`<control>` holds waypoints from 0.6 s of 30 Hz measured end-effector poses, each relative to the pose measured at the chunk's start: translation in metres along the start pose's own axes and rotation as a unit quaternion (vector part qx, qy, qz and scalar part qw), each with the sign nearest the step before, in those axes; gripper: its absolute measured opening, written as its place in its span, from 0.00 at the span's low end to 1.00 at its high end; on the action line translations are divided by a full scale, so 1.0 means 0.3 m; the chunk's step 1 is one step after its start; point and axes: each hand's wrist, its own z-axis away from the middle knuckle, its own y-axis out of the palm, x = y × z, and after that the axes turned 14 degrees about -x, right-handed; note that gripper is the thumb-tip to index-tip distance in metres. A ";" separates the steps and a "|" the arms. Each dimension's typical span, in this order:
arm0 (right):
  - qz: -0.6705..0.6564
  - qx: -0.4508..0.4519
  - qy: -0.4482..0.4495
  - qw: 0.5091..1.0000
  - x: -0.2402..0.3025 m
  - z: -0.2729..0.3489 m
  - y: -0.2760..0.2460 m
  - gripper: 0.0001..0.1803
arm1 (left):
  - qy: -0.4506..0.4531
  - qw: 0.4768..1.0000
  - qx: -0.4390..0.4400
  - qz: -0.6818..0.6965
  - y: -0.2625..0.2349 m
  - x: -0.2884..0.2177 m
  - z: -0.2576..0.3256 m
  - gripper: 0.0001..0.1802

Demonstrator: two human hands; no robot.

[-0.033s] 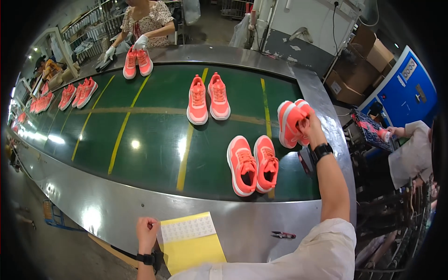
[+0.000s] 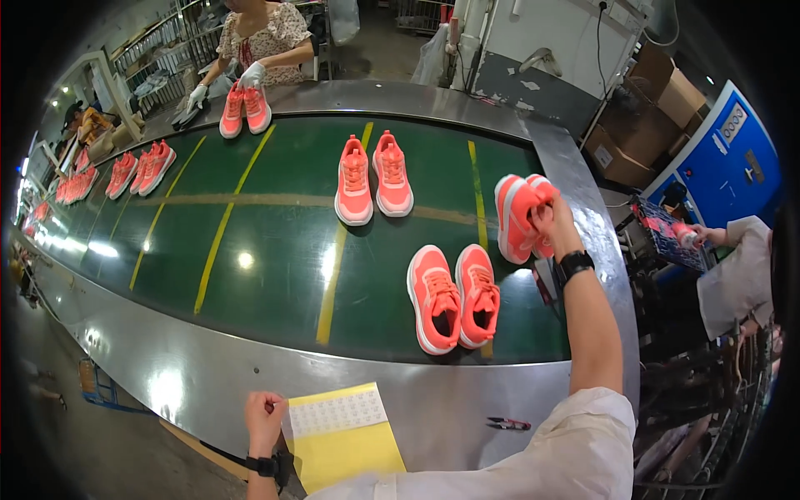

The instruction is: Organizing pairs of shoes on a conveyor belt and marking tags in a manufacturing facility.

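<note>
My right hand (image 2: 546, 223) grips a pair of coral sneakers (image 2: 515, 218) by their collars at the right end of the green conveyor belt (image 2: 275, 283). The soles face up and away from me. Closed in a pinch, my left hand (image 2: 264, 415) is beside a yellow sheet with a white sticker strip (image 2: 337, 410) on the near metal edge; whatever its fingers may hold is too small to make out. Nearer me on the belt stands a second sneaker pair (image 2: 454, 298), toes pointing away. Farther back, another coral pair (image 2: 373, 179) has its toes toward me.
Small thread snips (image 2: 508, 423) lie on the metal rim right of the sheet. Across the belt, a co-worker's gloved hand (image 2: 252, 75) holds a sneaker pair (image 2: 245, 111). More sneakers (image 2: 137, 171) line the far left. A dark object (image 2: 546, 282) sits below my right wrist.
</note>
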 end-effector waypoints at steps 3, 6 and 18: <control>0.080 0.148 -0.029 0.985 0.031 -0.093 0.094 0.15 | -0.034 0.999 0.005 0.009 0.017 -0.020 -0.003 0.07; 0.229 0.141 -0.199 0.943 0.017 0.158 0.213 0.22 | -0.038 0.999 -0.002 0.002 0.007 -0.026 -0.009 0.07; 0.711 0.346 -0.429 0.437 -0.370 0.829 -0.303 0.34 | -0.105 0.994 -0.030 0.023 0.074 0.000 -0.032 0.10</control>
